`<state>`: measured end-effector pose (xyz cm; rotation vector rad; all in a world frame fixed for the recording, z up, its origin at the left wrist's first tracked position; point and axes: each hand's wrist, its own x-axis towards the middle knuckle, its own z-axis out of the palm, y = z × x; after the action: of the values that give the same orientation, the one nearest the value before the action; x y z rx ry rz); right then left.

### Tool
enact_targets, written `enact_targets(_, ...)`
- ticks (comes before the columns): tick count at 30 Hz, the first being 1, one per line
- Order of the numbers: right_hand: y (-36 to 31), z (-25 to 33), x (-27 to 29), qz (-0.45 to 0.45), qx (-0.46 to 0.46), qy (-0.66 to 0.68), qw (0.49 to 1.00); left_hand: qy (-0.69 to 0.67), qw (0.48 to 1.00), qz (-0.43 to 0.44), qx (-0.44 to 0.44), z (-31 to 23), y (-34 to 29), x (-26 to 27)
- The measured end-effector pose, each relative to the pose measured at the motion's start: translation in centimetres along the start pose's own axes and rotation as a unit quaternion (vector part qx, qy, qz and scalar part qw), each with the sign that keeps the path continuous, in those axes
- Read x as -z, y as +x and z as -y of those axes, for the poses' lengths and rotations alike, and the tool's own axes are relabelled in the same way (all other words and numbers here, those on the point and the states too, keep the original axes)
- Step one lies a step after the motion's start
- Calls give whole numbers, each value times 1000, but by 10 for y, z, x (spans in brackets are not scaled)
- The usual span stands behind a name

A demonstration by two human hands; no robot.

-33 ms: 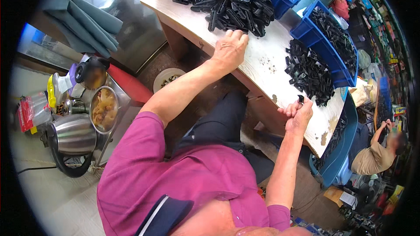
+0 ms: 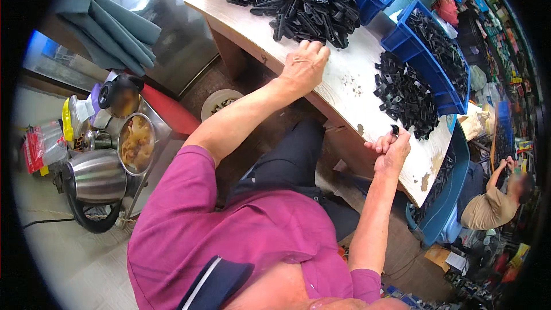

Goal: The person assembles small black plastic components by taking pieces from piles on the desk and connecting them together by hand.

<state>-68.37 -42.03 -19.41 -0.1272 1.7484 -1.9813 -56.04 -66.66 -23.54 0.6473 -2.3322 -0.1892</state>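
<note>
At the near edge of a heap of long black plastic pieces [image 2: 298,6], my left hand [image 2: 305,66] rests over the white tabletop with its fingers curled down. Whatever lies under those fingertips is hidden. My right hand [image 2: 393,152] is closed just past the table's near edge, pinching a small black plastic piece [image 2: 395,130] between thumb and forefinger. Beyond that hand lies a second heap, of shorter black plastic pieces [image 2: 406,95].
Blue bins [image 2: 422,60] of black pieces line the table's [image 2: 344,86] far side. A teal tub [image 2: 442,218] stands by its right end. To my left are a steel kettle [image 2: 97,175] and a food bowl [image 2: 136,143]. Another person [image 2: 493,206] sits far right.
My left hand has shifted slightly to the right along the edge of the long pieces. My right hand keeps its place and its pinch on the small black piece.
</note>
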Motion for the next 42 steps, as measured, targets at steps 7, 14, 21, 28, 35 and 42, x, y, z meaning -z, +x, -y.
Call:
enact_targets(7,4,-2,1,-9,-7,-11,1000,-85,989,17,-119,-35,2,-14)
enact_targets(14,4,-3,-2,-16,3,-12,1000,-139,973,46,-179,-44,-1,-13)
enact_targets(21,2,-3,-2,-20,12,-11,1000,-123,989,-66,-38,-45,4,-14)
enact_targets(28,1,-3,-5,-27,12,-16,999,-21,999,-31,15,-42,6,-22)
enact_targets(35,3,-2,-8,-47,12,-20,999,-57,995,-7,-78,-52,-10,-17)
enact_targets(42,2,-8,-7,-73,34,0,997,-417,904,76,55,-89,-19,-1)
